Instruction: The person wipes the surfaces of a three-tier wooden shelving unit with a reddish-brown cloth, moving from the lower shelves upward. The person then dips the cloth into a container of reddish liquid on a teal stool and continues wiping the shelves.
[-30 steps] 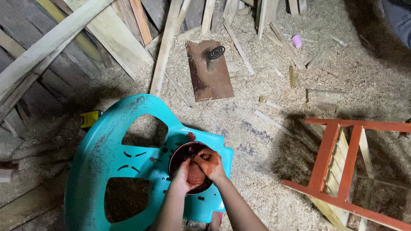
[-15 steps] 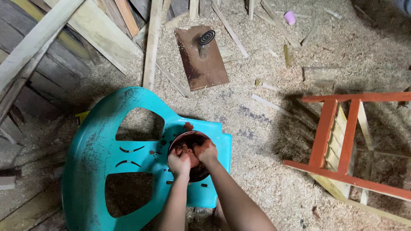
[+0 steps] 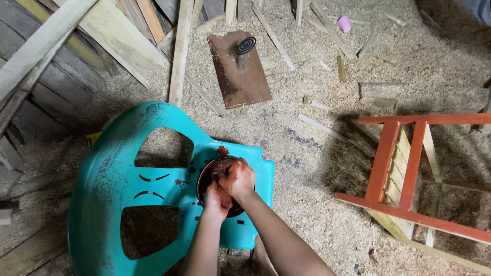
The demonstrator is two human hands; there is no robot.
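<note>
Your two forearms rise from the bottom centre of the frame and meet over a round dark bowl (image 3: 215,179) of red-brown paste, just below the middle of the picture. Your right hand (image 3: 238,179) lies on top, fingers curled down into the bowl; your left hand (image 3: 216,198) is tucked beneath it at the near rim. Both are smeared red and closed around the paste, though you cannot tell how tightly.

The bowl sits on a turquoise plastic chair (image 3: 117,204) lying flat at lower left, its long axis running from lower left towards the centre. Being round, the bowl points nowhere.

At upper centre lies a brown rectangular board (image 3: 240,76) with a black coiled spiral (image 3: 245,45). At right stands an orange wooden frame (image 3: 409,168).
</note>
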